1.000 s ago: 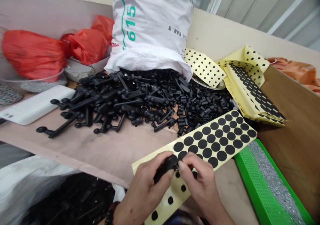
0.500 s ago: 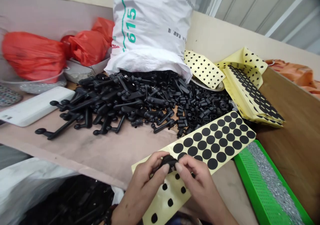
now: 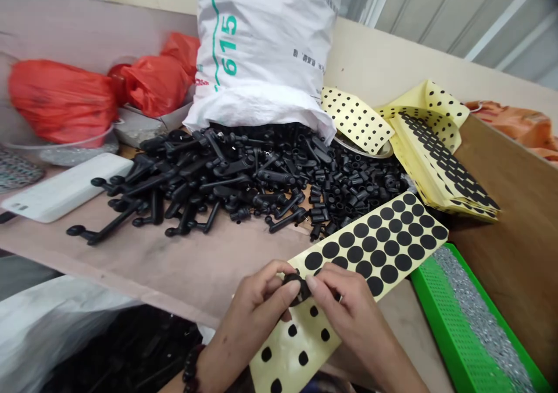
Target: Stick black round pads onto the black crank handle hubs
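Between the fingertips of both hands is a small black part (image 3: 297, 287), largely covered by the fingers, so its exact shape cannot be made out. My left hand (image 3: 257, 308) is closed on it from the left, thumb and index finger pinching. From the other side, my right hand (image 3: 342, 300) pinches at its edge, thumb against it. Beneath both hands lies a yellow sheet of round black stickers (image 3: 378, 237). Its upper part bears large discs; nearer me, a yellow portion with smaller black dots (image 3: 303, 358) shows below the hands.
A heap of black plastic crank handles (image 3: 209, 184) and short black sleeves (image 3: 349, 189) spreads below a white sack (image 3: 261, 50). At right stands a green basket (image 3: 453, 323) of small metal pieces. Folded yellow sticker sheets (image 3: 436, 154), red bags (image 3: 61, 99) and a white box (image 3: 65, 186) lie around.
Both hands stay together over the sheet, and the black part has turned slightly between the fingers. The whole view has shifted a little.
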Demonstrator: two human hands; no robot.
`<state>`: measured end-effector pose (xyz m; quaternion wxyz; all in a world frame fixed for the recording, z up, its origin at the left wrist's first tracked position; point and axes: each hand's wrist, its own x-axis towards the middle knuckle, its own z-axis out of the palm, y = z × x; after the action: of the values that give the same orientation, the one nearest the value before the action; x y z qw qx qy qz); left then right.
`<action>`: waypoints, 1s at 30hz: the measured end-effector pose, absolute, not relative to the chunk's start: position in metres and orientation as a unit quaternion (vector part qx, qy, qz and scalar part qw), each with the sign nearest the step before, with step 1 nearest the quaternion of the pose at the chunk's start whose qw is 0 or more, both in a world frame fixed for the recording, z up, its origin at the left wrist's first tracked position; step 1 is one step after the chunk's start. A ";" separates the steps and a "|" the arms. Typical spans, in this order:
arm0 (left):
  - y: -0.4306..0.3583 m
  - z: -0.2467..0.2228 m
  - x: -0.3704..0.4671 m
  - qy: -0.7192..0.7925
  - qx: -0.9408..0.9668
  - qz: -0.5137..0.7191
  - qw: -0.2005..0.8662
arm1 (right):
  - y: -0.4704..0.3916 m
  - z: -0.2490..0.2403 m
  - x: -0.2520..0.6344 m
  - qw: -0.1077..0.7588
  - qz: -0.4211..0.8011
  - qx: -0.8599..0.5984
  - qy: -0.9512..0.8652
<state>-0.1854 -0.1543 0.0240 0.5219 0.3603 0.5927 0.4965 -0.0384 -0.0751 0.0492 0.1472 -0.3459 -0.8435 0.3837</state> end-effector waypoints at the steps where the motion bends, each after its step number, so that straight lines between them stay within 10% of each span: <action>1: -0.155 0.024 -0.185 0.591 0.351 0.504 0.523 | -0.075 0.052 -0.039 0.151 0.375 -0.346 -0.847; 19: -0.168 0.039 -0.177 0.481 0.085 0.677 0.551 | -0.088 0.039 -0.052 0.294 0.673 -0.250 -0.631; 30: -0.173 0.028 -0.183 0.493 0.141 0.589 0.625 | -0.093 0.043 -0.046 0.313 0.449 -0.195 -0.814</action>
<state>-0.1826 -0.1735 0.0279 0.6245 0.1409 0.4931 0.5890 -0.0464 -0.0928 0.0435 0.3130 -0.1949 -0.8137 0.4495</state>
